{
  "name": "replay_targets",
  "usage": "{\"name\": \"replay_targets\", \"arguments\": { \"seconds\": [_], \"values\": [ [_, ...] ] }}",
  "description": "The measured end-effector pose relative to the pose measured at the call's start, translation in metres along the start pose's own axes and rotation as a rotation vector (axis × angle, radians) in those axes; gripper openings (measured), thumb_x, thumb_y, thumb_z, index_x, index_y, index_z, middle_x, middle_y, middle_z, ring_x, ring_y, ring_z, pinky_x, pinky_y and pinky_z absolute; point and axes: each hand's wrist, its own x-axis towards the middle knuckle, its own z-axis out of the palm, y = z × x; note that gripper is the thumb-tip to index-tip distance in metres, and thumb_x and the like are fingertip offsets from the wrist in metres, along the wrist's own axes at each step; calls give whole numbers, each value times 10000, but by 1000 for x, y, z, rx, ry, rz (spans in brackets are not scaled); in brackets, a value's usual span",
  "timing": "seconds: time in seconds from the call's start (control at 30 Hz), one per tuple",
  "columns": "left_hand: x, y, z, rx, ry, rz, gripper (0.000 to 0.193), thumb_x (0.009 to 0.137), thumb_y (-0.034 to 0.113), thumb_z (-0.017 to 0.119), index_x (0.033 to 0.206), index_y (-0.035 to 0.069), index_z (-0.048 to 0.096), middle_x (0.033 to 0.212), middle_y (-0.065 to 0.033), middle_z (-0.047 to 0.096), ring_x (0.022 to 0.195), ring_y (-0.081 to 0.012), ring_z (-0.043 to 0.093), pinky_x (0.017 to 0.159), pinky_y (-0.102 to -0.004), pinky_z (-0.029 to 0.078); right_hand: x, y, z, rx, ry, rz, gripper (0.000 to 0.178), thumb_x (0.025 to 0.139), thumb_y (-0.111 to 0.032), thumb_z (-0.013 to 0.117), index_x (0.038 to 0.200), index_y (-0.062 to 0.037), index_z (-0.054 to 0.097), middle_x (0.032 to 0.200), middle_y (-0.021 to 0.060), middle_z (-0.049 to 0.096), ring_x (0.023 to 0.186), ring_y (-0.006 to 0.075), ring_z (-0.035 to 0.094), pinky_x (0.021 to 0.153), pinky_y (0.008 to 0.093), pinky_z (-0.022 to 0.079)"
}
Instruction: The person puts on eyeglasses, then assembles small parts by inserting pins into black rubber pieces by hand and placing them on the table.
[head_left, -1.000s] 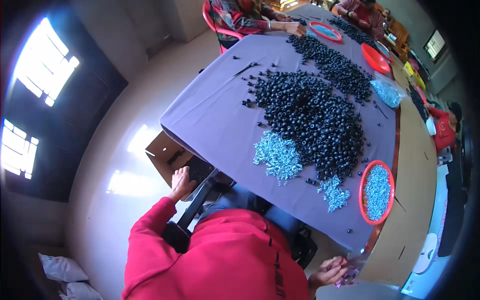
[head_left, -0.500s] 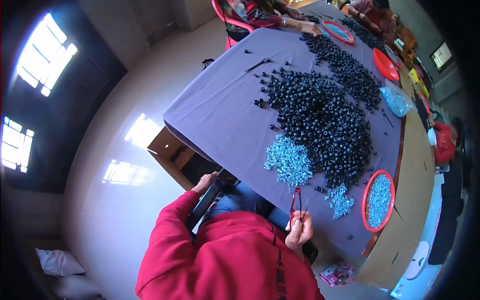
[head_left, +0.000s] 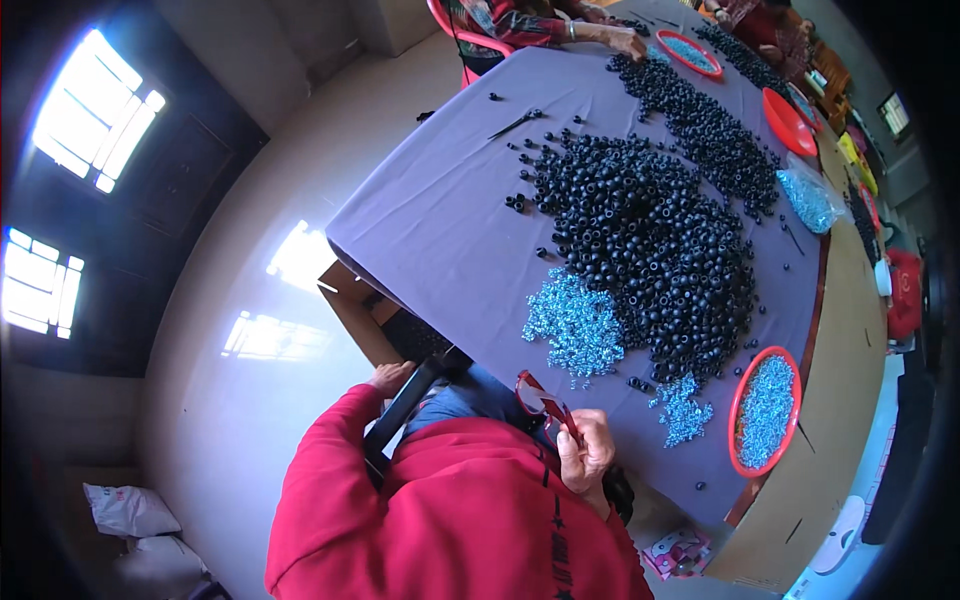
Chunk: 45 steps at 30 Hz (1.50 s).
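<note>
Red-framed glasses (head_left: pixel 546 400) are pinched in my right hand (head_left: pixel 588 452), held above my lap just off the table's near edge. My left hand (head_left: pixel 390 378) is low beside a black chair armrest (head_left: pixel 408 402), next to an open cardboard box (head_left: pixel 352 312); its fingers are partly hidden. A large heap of black beads (head_left: pixel 640 240) covers the middle of the purple cloth (head_left: pixel 430 220). Shiny light-blue pieces lie in a pile (head_left: pixel 574 325) at its near side and in a smaller pile (head_left: pixel 684 412) to the right of the glasses.
A red oval tray (head_left: pixel 737 460) of blue pieces stands at the table's right edge. Beyond it are a bag of blue pieces (head_left: pixel 806 200) and a red dish (head_left: pixel 787 122). Scissors (head_left: pixel 515 124) lie on the cloth. Another person's hand (head_left: pixel 625 42) reaches in at the far end.
My right hand has moved slightly left and turned the glasses, so their lenses now face up toward the left. My left hand has shifted slightly left. The view has turned a little.
</note>
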Motion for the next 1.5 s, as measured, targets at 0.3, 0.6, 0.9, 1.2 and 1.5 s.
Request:
{"name": "replay_targets", "arguments": {
  "seconds": [0.3, 0.6, 0.9, 1.2, 1.5],
  "values": [
    [-27, -45, 66, 436, 2, 183, 250, 807, 224, 480, 1039, 164, 548, 908, -78, 614, 882, -231, 596, 736, -385, 419, 9, 11, -6, 40, -50, -43, 78, 721, -60, 602, 754, -6, 557, 760, 123, 569, 682, 250, 559, 624, 314, 447],
    [-27, -64, 88, 399, 116, 303, 229, 778, 244, 515, 977, 149, 579, 889, -77, 625, 849, -240, 606, 724, -392, 432, 30, -2, -6, 75, -29, -26, 115, 756, -89, 600, 758, 2, 531, 778, 95, 551, 619, 164, 504, 546, 267, 397],
    [-24, -2, -38, 175, -84, 199, 277, 701, 324, 622, 885, 117, 631, 847, -107, 645, 782, -300, 618, 689, -420, 470, 13, -6, -11, -23, 109, 42, 130, 766, -85, 615, 748, -4, 515, 769, 82, 545, 620, 190, 528, 555, 280, 420],
    [-94, 212, -288, -468, 436, 762, 185, 721, -17, 623, 903, -10, 598, 929, -112, 605, 747, -188, 595, 662, -273, 479, 41, -27, -37, -94, 137, -39, 139, 767, -85, 637, 733, 0, 533, 680, 46, 510, 532, 114, 454, 488, 239, 369],
    [-74, 298, -248, -132, 335, 1108, 239, 728, 59, 644, 954, 27, 574, 835, -108, 575, 715, -276, 572, 610, -338, 468, 16, -43, -52, -92, 236, -31, 157, 786, -103, 629, 732, 5, 528, 697, 39, 530, 566, 74, 462, 491, 233, 359]
  ]
}}
